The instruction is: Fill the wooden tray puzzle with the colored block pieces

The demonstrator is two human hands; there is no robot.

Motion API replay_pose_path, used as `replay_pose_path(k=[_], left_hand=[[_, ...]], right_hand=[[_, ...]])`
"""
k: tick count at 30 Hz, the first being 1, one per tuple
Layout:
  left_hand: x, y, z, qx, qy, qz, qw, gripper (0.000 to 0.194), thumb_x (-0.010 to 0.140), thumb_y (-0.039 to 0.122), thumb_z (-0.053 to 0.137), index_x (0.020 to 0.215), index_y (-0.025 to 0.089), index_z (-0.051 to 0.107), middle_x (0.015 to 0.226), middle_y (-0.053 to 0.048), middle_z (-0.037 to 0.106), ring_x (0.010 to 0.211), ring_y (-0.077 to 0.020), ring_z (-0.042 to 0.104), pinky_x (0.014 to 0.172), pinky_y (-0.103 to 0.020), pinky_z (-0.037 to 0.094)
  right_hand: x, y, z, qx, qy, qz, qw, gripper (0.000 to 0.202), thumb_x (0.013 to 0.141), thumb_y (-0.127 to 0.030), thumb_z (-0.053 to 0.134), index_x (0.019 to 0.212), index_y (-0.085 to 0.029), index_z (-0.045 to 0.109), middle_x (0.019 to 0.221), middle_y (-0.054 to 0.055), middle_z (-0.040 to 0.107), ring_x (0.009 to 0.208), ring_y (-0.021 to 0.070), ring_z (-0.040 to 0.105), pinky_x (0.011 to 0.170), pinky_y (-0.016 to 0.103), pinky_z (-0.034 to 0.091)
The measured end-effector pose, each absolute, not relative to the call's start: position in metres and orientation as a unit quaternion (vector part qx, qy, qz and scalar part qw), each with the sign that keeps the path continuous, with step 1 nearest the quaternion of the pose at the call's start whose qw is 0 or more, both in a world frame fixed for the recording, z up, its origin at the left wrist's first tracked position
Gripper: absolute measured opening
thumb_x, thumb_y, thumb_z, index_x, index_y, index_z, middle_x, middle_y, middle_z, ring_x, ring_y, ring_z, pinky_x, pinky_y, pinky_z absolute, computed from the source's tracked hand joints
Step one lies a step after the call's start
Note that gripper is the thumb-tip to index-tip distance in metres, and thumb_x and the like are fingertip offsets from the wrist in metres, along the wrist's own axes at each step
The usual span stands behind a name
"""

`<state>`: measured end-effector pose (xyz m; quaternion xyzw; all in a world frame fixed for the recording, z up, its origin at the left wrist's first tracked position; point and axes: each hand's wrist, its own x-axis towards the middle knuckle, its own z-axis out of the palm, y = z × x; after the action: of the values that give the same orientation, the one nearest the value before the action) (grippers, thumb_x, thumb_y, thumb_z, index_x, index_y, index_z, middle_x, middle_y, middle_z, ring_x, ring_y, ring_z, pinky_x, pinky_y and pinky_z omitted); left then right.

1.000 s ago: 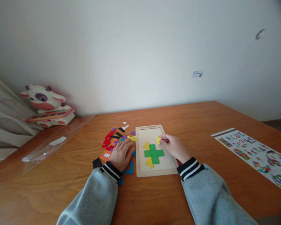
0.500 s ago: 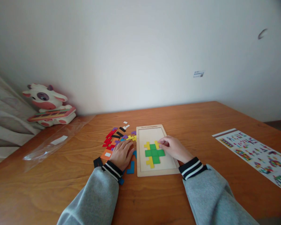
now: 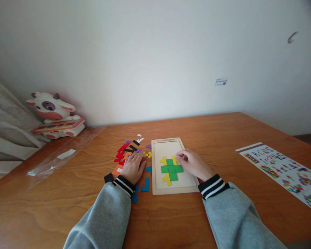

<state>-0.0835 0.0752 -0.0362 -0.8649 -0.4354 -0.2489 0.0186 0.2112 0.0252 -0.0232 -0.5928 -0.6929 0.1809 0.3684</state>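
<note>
A shallow wooden puzzle tray [image 3: 155, 192] lies on the table in front of me. Inside it, green pieces [image 3: 172, 168] sit together, with yellow pieces [image 3: 167, 179] against them at the lower left and upper left. My right hand [image 3: 193, 164] pinches a yellow puzzle piece [image 3: 174, 160] at the upper right of the green ones; the fingers partly cover it. Left of the tray, my left hand [image 3: 132, 168] lies palm down over loose pieces, fingers stretched towards some yellow pieces [image 3: 148, 154]. What lies beneath that palm is hidden.
Red [image 3: 122, 148], black [image 3: 129, 150] and blue pieces [image 3: 145, 185] lie loose left of the tray. A clear plastic bag [image 3: 52, 166] and a cow toy keyboard [image 3: 58, 119] stand further left. A printed pattern sheet [image 3: 282, 173] lies at the right.
My left hand has slid slightly forward and left, towards the yellow loose pieces, uncovering more of the blue ones. My right hand stays almost in place at the yellow piece.
</note>
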Motion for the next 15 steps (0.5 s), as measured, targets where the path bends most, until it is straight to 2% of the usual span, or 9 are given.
replay_pose_path(k=[5, 10, 15], left_hand=[[-0.0879, 0.0798, -0.0363, -0.856, -0.452, -0.248, 0.026, 0.035, 0.091, 0.039, 0.056, 0.118, 0.018, 0.061, 0.113, -0.012, 0.069, 0.105, -0.0284, 0.064, 0.092, -0.045, 0.052], [-0.0886, 0.0797, -0.0348, -0.874, -0.411, -0.26, 0.022, 0.031, 0.094, 0.033, 0.053, 0.12, 0.019, 0.061, 0.108, -0.009, 0.072, 0.103, -0.0247, 0.065, 0.091, -0.04, 0.054], [-0.0891, 0.0806, -0.0342, -0.877, -0.406, -0.256, 0.031, 0.029, 0.095, 0.032, 0.052, 0.118, 0.018, 0.062, 0.107, -0.01, 0.073, 0.099, -0.0246, 0.068, 0.089, -0.04, 0.056]], right_hand=[[0.2115, 0.0262, -0.0255, -0.615, -0.674, 0.157, 0.378, 0.02, 0.088, -0.031, 0.055, 0.093, -0.018, 0.069, 0.092, 0.008, 0.069, 0.08, 0.02, 0.063, 0.077, 0.036, 0.051], [0.2107, 0.0262, -0.0239, -0.621, -0.655, 0.153, 0.401, 0.021, 0.087, -0.032, 0.053, 0.092, -0.019, 0.069, 0.092, 0.008, 0.068, 0.076, 0.02, 0.062, 0.074, 0.036, 0.051], [0.2096, 0.026, -0.0197, -0.614, -0.649, 0.135, 0.429, 0.02, 0.087, -0.03, 0.053, 0.092, -0.018, 0.068, 0.091, 0.008, 0.068, 0.072, 0.0186, 0.06, 0.071, 0.035, 0.051]])
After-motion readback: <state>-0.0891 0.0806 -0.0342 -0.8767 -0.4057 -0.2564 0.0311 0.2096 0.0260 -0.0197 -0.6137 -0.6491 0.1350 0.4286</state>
